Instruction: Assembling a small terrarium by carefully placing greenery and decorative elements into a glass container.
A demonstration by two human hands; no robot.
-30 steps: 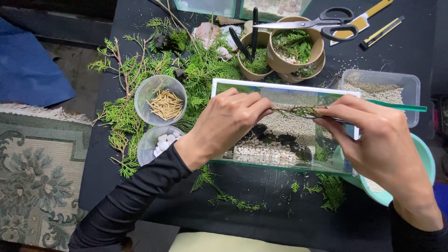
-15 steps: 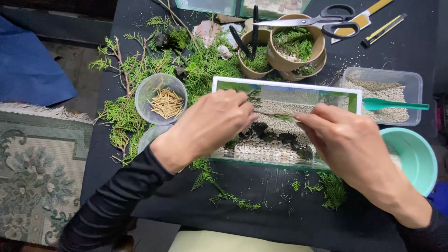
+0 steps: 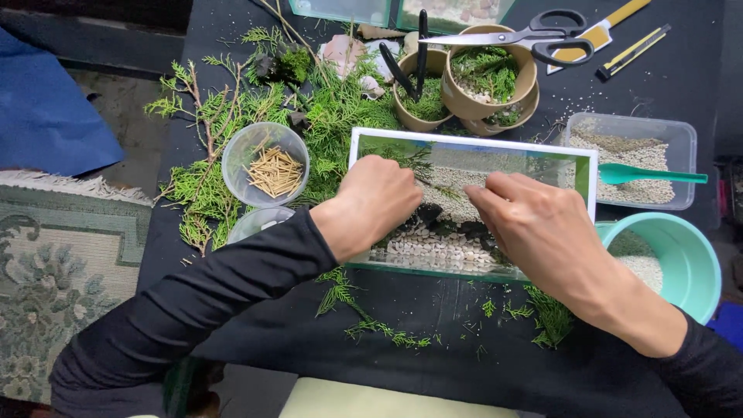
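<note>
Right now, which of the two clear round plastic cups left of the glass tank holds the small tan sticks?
The upper clear round plastic cup; the lower one, partly hidden by the left sleeve, shows no sticks.

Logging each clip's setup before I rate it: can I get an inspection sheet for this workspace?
Surface: black table, scattered with green clippings and spilled grit.
Job's things: clear rectangular tank holding pale gravel, dark stones, white pebbles and a small green sprig.
Clutter: cup of tan sticks; evergreen sprigs; scissors across brown bowls; gravel tub with teal scoop; teal bucket.
Hands: left hand and right hand both inside the tank, fingers pinched near the sprig.
Cables: nothing seen.
Surroundings: patterned rug, blue cloth.
</note>
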